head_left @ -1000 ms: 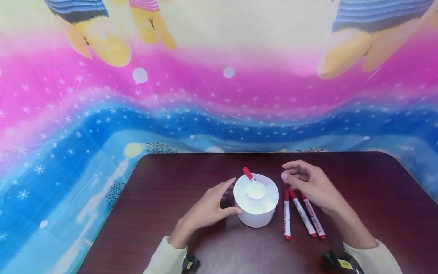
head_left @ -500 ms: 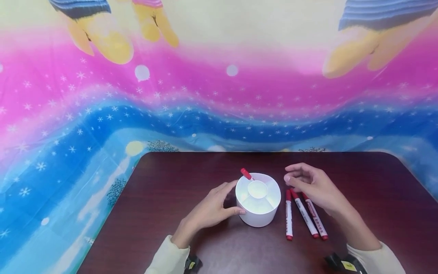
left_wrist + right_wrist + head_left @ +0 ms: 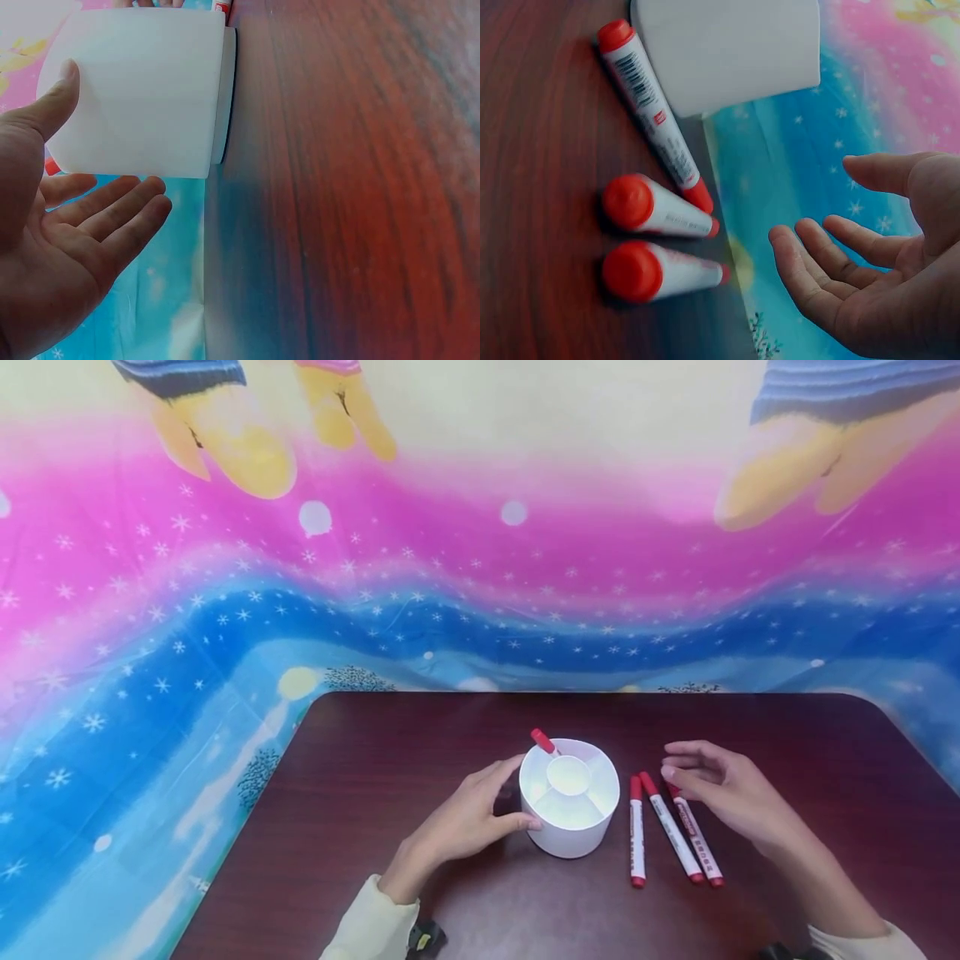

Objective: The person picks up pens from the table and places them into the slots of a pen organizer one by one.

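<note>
A round white pen holder with dividers and a round middle cup stands upright on the table. One red-capped marker leans in its back compartment. My left hand is at the holder's left side, thumb over the front wall and fingers stretched along the far side; firm contact cannot be told. To the right lie three red-and-white markers: a straight one, a slanted middle one and an outer one. Over the outer marker's cap hovers my right hand, fingers loosely bent, holding nothing.
The dark wood table has rounded back corners. Behind it hangs a colourful printed cloth. Dark straps with a small camera sit at the wrists.
My right hand has moved to the right and slightly nearer, from above the middle marker's cap to the outer one's. The left hand stays beside the holder. The view shifts slightly.
</note>
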The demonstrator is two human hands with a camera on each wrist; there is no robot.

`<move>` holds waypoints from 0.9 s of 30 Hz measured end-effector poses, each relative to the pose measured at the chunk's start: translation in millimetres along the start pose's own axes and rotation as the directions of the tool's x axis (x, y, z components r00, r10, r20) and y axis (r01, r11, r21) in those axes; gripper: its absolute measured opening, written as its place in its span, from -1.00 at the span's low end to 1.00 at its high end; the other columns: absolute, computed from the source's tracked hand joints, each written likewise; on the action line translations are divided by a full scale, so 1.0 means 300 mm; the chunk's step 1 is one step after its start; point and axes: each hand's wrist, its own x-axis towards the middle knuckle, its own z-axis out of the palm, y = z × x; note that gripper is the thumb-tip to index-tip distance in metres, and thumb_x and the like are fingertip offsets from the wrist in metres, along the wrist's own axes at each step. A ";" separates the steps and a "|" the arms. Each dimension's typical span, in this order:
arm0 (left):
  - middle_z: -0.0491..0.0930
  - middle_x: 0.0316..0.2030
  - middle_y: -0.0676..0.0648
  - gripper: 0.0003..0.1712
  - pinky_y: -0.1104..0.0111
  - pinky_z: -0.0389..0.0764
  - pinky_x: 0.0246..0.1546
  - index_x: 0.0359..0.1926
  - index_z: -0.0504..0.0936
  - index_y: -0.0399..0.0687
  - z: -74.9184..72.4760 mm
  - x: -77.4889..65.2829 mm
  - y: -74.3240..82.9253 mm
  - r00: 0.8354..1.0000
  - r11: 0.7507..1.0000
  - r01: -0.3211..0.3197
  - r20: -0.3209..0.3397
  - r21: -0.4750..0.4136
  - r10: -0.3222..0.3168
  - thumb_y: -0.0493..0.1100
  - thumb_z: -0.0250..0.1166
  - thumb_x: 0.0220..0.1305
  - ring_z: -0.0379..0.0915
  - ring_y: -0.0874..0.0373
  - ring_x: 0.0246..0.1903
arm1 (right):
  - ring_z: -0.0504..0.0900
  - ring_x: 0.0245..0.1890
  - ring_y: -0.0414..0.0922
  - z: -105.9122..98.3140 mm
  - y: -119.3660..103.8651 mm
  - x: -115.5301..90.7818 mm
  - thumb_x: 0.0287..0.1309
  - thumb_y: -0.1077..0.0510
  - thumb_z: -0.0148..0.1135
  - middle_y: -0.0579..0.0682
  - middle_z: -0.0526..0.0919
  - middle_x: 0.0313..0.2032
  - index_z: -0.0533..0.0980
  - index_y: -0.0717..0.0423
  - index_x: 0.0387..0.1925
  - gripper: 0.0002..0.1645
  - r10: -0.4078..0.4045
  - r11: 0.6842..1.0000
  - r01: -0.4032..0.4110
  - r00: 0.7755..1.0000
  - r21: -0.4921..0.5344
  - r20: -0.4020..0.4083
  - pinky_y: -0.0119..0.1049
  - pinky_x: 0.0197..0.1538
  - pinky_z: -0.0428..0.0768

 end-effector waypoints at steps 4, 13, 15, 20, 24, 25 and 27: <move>0.48 0.47 0.13 0.04 0.07 0.55 0.47 0.67 0.22 0.29 0.000 0.005 0.000 1.000 1.000 -0.006 0.000 -0.012 0.006 0.24 0.53 0.30 0.44 0.18 0.45 | 0.73 -0.05 -0.45 -0.019 0.039 -0.016 0.53 0.02 0.31 0.42 0.64 0.23 0.40 0.38 0.44 -0.31 0.010 1.000 -0.010 1.000 -0.007 -0.011 -0.43 -0.05 0.78; 0.48 0.46 0.15 0.03 0.13 0.58 0.43 0.67 0.23 0.29 0.000 0.015 -0.005 1.000 1.000 -0.014 0.002 -0.025 0.014 0.21 0.54 0.30 0.48 0.21 0.40 | 0.61 -0.07 -0.61 -0.035 0.084 -0.042 0.55 0.00 0.28 0.47 0.57 0.31 0.31 0.43 0.50 -0.22 0.054 0.998 -0.054 0.998 -0.041 0.015 -0.51 -0.05 0.74; 0.48 0.47 0.15 0.04 0.13 0.59 0.43 0.67 0.23 0.28 0.000 0.014 -0.005 1.000 1.000 -0.009 0.002 -0.022 0.009 0.22 0.54 0.30 0.48 0.20 0.40 | 0.60 -0.06 -0.62 -0.036 0.090 -0.042 0.55 -0.01 0.28 0.47 0.56 0.33 0.28 0.44 0.52 -0.20 0.066 0.997 -0.065 0.998 -0.046 0.024 -0.52 -0.05 0.72; 0.47 0.48 0.15 0.04 0.12 0.60 0.42 0.67 0.23 0.28 0.000 0.009 -0.004 1.000 1.000 0.006 0.000 -0.022 -0.006 0.23 0.54 0.29 0.48 0.19 0.41 | 0.68 -0.04 -0.49 -0.039 0.107 -0.036 0.54 -0.02 0.30 0.48 0.55 0.34 0.28 0.46 0.52 -0.17 0.096 0.993 -0.093 0.995 -0.069 0.038 -0.45 -0.06 0.75; 0.46 0.49 0.15 0.04 0.11 0.58 0.44 0.66 0.23 0.29 0.002 0.008 -0.005 1.000 1.000 0.015 0.000 -0.022 -0.015 0.22 0.55 0.29 0.46 0.20 0.42 | 0.76 0.00 -0.25 -0.039 0.121 -0.028 0.48 0.00 0.36 0.48 0.54 0.35 0.29 0.46 0.52 -0.14 0.149 0.987 -0.146 0.987 -0.064 0.055 -0.36 -0.07 0.79; 0.45 0.50 0.15 0.04 0.10 0.58 0.44 0.66 0.23 0.29 0.002 0.007 -0.005 1.000 1.000 0.016 0.000 -0.020 -0.016 0.23 0.54 0.29 0.46 0.19 0.43 | 0.77 0.01 -0.21 -0.039 0.126 -0.027 0.47 0.00 0.38 0.48 0.54 0.35 0.30 0.45 0.52 -0.13 0.167 0.985 -0.163 0.984 -0.059 0.057 -0.34 -0.07 0.80; 0.45 0.50 0.15 0.04 0.09 0.56 0.46 0.66 0.23 0.30 0.005 0.006 -0.006 1.000 1.000 0.016 0.001 -0.015 -0.016 0.23 0.54 0.29 0.44 0.19 0.45 | 0.78 0.01 -0.13 -0.039 0.137 -0.026 0.43 0.00 0.42 0.47 0.55 0.34 0.31 0.46 0.51 -0.11 0.191 0.981 -0.188 0.980 -0.055 0.062 -0.29 -0.07 0.82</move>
